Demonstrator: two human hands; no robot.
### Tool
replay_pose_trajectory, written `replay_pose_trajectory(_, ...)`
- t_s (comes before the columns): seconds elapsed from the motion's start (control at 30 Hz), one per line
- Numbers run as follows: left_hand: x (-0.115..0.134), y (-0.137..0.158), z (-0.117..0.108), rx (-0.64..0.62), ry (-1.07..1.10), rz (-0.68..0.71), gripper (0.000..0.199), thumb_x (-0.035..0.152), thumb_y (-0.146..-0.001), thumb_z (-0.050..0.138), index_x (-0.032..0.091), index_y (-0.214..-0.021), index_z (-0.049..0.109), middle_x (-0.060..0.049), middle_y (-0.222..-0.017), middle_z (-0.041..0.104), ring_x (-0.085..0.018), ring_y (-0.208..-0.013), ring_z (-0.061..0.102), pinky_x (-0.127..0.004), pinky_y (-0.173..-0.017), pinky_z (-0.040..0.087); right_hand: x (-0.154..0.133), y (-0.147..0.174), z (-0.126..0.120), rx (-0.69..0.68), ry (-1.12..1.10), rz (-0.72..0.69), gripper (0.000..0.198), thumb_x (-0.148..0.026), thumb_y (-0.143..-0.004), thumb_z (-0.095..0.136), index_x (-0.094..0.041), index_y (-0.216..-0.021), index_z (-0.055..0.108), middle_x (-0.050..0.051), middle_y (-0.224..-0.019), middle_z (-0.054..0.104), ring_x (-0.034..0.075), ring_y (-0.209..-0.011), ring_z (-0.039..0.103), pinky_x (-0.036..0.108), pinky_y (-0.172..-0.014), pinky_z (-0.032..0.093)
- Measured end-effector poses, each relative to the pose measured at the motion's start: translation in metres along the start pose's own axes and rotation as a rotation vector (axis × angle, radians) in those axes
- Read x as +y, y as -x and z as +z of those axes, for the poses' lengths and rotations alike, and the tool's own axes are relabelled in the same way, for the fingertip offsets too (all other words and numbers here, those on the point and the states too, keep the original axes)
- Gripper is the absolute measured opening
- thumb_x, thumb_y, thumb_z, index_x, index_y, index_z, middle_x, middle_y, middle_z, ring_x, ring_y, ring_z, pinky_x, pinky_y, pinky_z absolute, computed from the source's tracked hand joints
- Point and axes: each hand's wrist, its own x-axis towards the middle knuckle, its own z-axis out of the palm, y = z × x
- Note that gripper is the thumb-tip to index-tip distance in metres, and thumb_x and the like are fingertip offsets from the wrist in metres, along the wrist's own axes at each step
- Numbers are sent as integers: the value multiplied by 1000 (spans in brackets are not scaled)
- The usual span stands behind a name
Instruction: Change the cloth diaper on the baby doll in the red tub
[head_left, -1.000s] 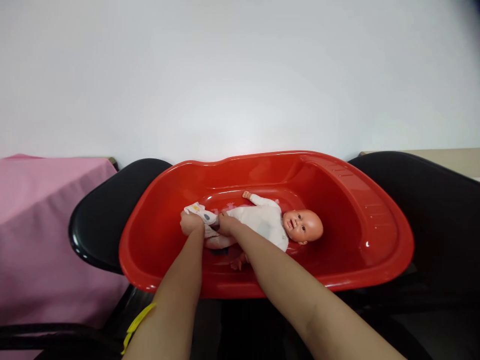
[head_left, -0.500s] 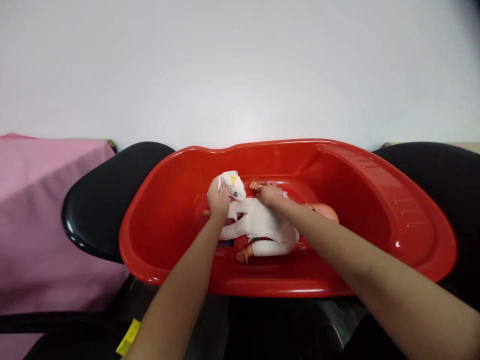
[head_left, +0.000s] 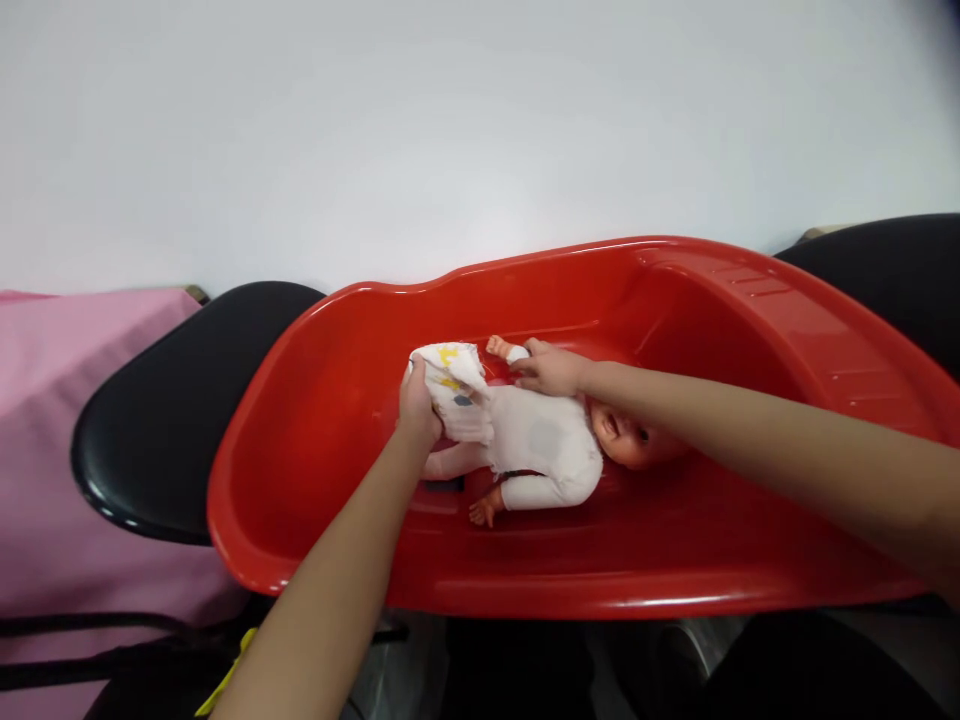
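A baby doll [head_left: 540, 435] in white clothing lies on its back in a red baby bathtub [head_left: 315, 380], its head to the right and legs to the left. My left hand [head_left: 420, 405] is closed on a small white cloth garment [head_left: 457, 395] with yellow and grey prints, which lies over the doll's lower body and legs. My right hand [head_left: 551, 368] has its fingers curled around the doll's far arm at the white sleeve [head_left: 517, 354]; the doll's hand sticks out beyond them. My right forearm covers part of the doll's head [head_left: 626, 440].
Black rounded seats or supports [head_left: 172, 410] stand under both ends of the tub. Pink cloth [head_left: 90, 400] drapes a surface at the left. Behind the tub is a plain white surface [head_left: 480, 130]. Black straps and a yellow tag [head_left: 225, 680] show at the lower left.
My left hand has drawn the printed garment left, so it now spreads wider over the doll's lower body. My right forearm has swung up, uncovering the doll's chest. The view has shifted slightly.
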Motion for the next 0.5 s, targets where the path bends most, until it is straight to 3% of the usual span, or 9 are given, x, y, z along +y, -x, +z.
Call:
replay_pose_trajectory(0.1, -5, 0, -3, -31, -20, -9, 46, 57, -104, 59, 17, -122, 72, -14, -117, 80, -28, -106, 77, -42, -100, 59, -4, 16, -4, -33, 8, -80, 49, -47, -104, 56, -31, -149, 66, 16, -136, 54, 32, -121, 58, 40, -101, 48)
replay_pose_trajectory(0.3, -11, -4, 1, -63, -144, -72, 52, 65, -101, 60, 19, -124, 72, -12, -111, 81, -29, -105, 77, -44, -98, 60, -10, 27, -12, -33, -45, -77, 58, -51, -98, 67, -35, -154, 62, 15, -148, 53, 38, -131, 55, 48, -106, 50)
replay_pose_trajectory(0.5, -1, -27, 36, -139, -289, 68, 65, 73, -99, 52, 20, -133, 70, -15, -120, 78, -33, -111, 75, -49, -96, 59, -12, 31, -18, -20, -47, -76, 56, -45, -94, 75, -35, -148, 66, 13, -153, 53, 39, -137, 54, 48, -107, 52)
